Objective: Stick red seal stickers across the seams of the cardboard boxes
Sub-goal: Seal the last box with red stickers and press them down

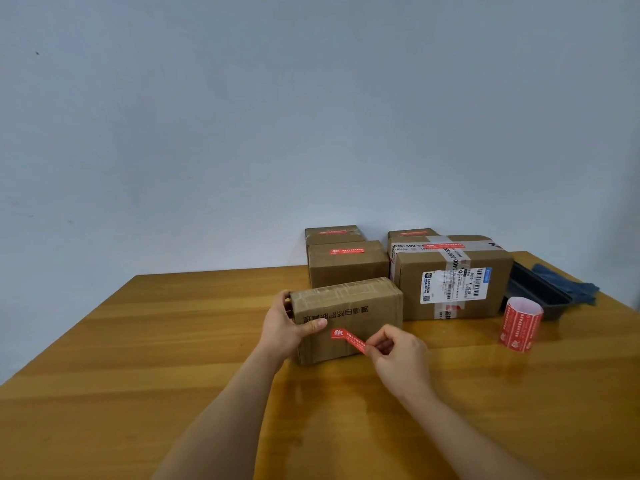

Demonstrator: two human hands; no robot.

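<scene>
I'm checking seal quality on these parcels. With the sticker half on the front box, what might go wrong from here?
1. The red sticker is stuck at its left end only; the right hand pinches the free end, so it may crease or land crooked.
2. The left hand grips only the near box at its left end; pressing might shift it.

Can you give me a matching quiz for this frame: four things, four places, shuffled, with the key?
Things:
1. sticker roll
2. black tray
3. labelled box
4. left hand

Places:
A. behind the sticker roll, right edge of the table
B. gripping the left end of the front box
C. standing upright to the right of the boxes
D. right of the front box, taped, with a shipping label

Pairs: 1-C, 2-A, 3-D, 4-B
</scene>
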